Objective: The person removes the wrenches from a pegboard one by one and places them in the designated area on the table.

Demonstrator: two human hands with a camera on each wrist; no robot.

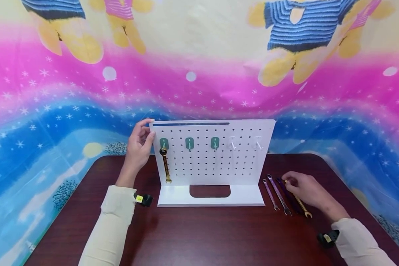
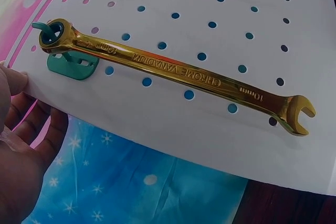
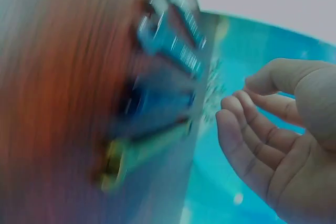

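My left hand (image 1: 137, 146) grips the upper left edge of a white pegboard (image 1: 203, 159), thumb in front and fingers behind. Close beside it, a gold combination wrench (image 2: 173, 69) hangs by its ring end from a green hook (image 2: 73, 65), open end down. My right hand (image 1: 304, 188) hovers by the row of wrenches on the table at right, fingers loosely bent, nothing between them in the right wrist view. A gold wrench (image 1: 304, 207) lies nearest it, then a dark purple wrench (image 1: 290, 197) partly under the hand, and two pinkish metallic wrenches (image 1: 279, 195).
Two more green hooks (image 1: 189, 143) and two clear white hooks (image 1: 232, 143) run along the board to the right. The board's base (image 1: 176, 199) has a cutout and stands on a dark red-brown table (image 1: 199, 236). A patterned curtain (image 1: 199, 92) hangs behind.
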